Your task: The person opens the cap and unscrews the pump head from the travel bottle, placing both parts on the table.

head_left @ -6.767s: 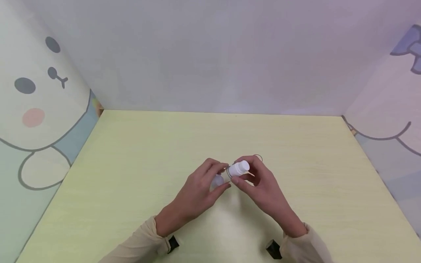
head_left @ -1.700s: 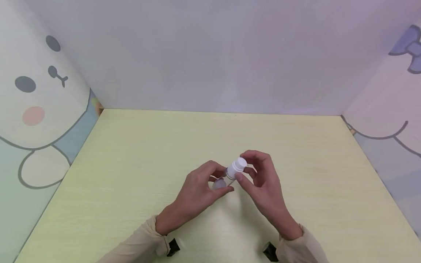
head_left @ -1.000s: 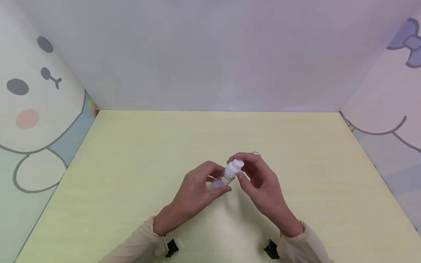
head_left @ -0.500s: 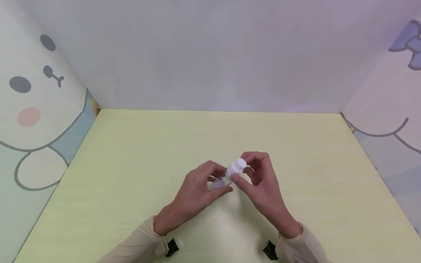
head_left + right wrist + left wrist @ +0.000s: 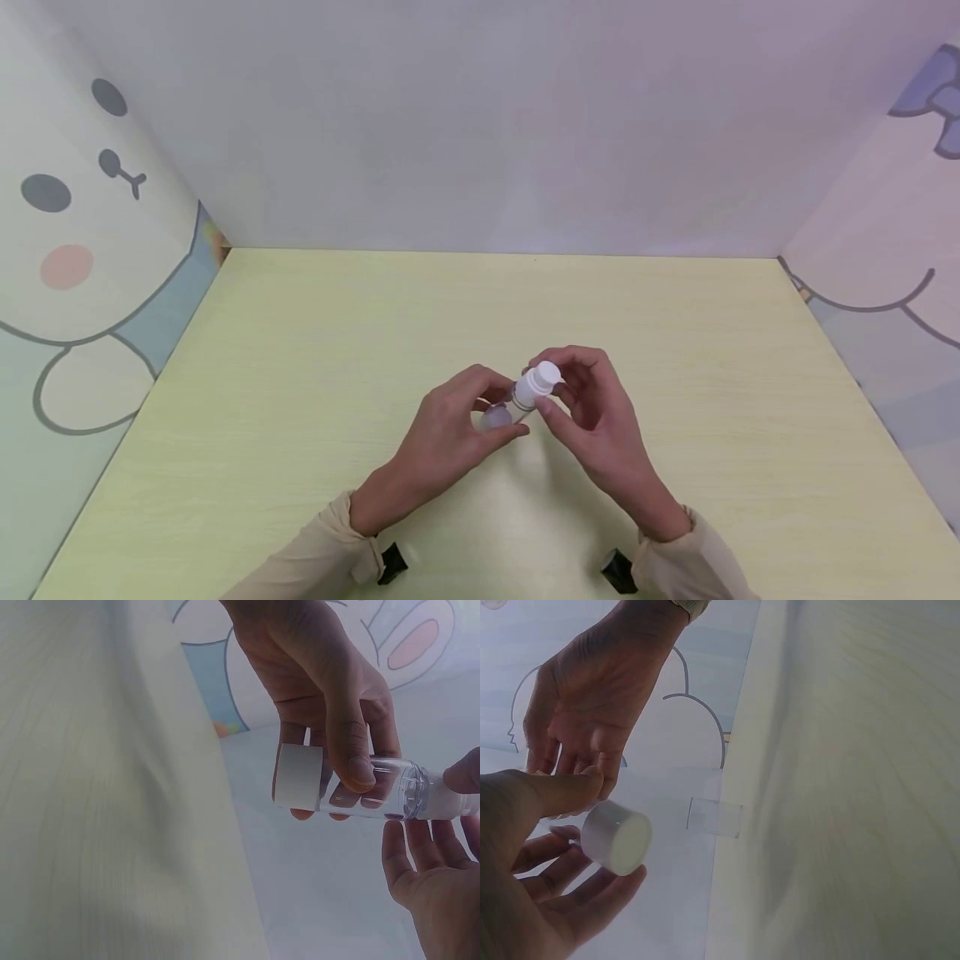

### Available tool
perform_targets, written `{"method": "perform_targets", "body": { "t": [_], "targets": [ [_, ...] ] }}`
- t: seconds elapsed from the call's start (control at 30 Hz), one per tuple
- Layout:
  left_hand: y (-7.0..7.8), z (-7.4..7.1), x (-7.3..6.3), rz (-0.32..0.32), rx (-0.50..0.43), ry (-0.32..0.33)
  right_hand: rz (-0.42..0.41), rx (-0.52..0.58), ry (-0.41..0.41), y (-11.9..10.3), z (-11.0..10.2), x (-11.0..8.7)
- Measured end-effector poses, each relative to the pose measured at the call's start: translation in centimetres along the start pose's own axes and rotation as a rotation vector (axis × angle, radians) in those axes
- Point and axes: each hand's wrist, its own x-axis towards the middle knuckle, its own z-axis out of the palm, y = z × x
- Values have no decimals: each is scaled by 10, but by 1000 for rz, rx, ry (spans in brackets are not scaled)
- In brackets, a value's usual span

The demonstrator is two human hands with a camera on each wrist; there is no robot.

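A small clear bottle with a white pump top point(image 5: 538, 382) is held tilted above the table, its top toward the upper right. My left hand point(image 5: 450, 437) grips the clear body point(image 5: 382, 787) between thumb and fingers. The bottle's white base point(image 5: 617, 838) faces the left wrist camera. My right hand point(image 5: 600, 417) pinches the white collar below the pump head, thumb on the near side and fingers behind. The right wrist view shows the collar point(image 5: 439, 799) meeting the clear neck. Part of the clear body is hidden behind my left fingers in the head view.
A clear, cup-like piece point(image 5: 715, 817) stands on the table in the left wrist view; my right hand hides it in the head view. The pale yellow table point(image 5: 360, 333) meets a plain back wall and cartoon-printed side panels point(image 5: 90, 217).
My right thumb and fingers have shifted back and forth around the collar. Since the oldest frame the bottle has moved slightly left and stands steeper. My left hand keeps its grip.
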Motion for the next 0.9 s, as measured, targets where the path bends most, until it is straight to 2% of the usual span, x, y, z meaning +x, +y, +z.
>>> {"method": "perform_targets", "body": {
  "t": [0.23,0.57,0.9],
  "targets": [
    [0,1,0,-9,-8,-1,13,-3,-27,1,-3,-2],
    [3,2,-1,-7,0,-13,96,-17,56,4,1,-2],
    [1,0,0,24,13,9,81,1,-8,0,-4,-1]
  ]
}}
